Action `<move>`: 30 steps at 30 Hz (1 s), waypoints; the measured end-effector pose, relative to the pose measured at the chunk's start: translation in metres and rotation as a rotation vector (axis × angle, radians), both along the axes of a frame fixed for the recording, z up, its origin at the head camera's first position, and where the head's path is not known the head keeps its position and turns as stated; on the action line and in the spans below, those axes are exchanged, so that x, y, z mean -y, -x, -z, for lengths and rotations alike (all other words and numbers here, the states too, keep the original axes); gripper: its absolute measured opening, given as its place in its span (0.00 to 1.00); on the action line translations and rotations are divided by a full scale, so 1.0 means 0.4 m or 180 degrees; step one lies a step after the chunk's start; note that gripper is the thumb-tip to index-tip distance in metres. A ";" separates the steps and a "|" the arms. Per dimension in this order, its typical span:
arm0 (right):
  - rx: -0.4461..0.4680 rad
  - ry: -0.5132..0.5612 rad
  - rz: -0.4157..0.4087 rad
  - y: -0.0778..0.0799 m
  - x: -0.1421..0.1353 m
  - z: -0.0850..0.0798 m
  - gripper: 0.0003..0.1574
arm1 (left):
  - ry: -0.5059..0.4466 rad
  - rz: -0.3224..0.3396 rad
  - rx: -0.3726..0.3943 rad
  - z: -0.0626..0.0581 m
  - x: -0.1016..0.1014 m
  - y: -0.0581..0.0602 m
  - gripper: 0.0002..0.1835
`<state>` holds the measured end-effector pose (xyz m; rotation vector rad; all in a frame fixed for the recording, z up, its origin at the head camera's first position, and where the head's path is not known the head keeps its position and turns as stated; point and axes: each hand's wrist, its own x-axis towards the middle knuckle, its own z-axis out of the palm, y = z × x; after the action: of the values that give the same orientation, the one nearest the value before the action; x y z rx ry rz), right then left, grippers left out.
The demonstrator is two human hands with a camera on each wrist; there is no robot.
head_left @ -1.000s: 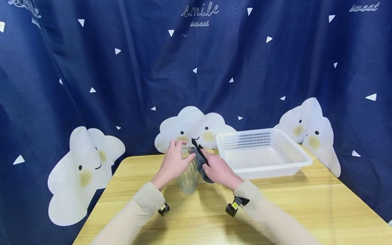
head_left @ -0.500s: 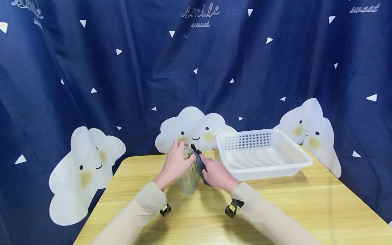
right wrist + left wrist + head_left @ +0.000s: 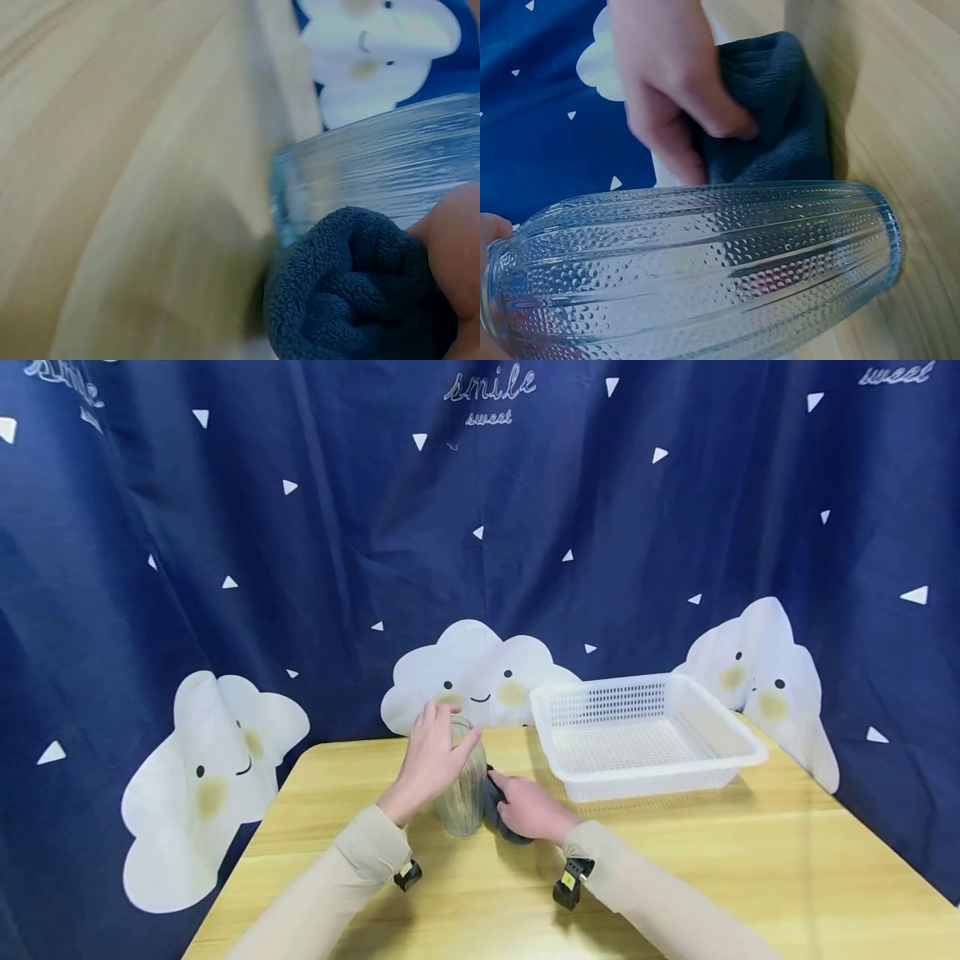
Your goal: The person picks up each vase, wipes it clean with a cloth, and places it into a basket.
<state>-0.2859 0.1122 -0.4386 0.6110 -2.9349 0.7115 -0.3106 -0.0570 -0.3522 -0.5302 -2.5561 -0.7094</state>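
A clear ribbed glass vase [image 3: 461, 802] stands upright on the wooden table. My left hand [image 3: 433, 760] grips it near the mouth, thumb on the near side and fingers over the far side. A dark grey-blue cloth [image 3: 787, 112], bunched and folded, is held in my right hand [image 3: 534, 810]. That hand is low at the vase's right side, with the cloth right against the glass. In the left wrist view the bumpy, dotted vase wall fills the foreground. The right wrist view shows the fluffy folds of the cloth beside the vase's base.
A white perforated plastic basket [image 3: 660, 768] stands at the back right of the table [image 3: 750, 868]. Behind the table hangs a dark blue curtain [image 3: 480, 585] with white clouds and triangles.
My right hand has moved down with the cloth from near the vase's rim to its lower side. My left hand keeps its grip near the mouth.
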 end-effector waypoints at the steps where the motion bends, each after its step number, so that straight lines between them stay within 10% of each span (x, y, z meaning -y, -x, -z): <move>1: 0.0003 0.0057 0.0011 -0.002 -0.003 -0.008 0.36 | 0.0002 0.0022 0.0006 0.001 0.000 0.000 0.34; 18: -0.0919 0.0413 0.0259 -0.050 -0.017 -0.221 0.37 | -0.0067 -0.0044 0.0044 0.000 0.003 0.004 0.31; 30: -0.0762 0.0200 0.0257 -0.028 -0.005 -0.152 0.39 | -0.0067 -0.0012 0.0042 0.001 0.002 0.003 0.28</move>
<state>-0.2746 0.1141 -0.3777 0.5284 -2.6904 0.6683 -0.3118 -0.0577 -0.3527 -0.5153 -2.5582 -0.7400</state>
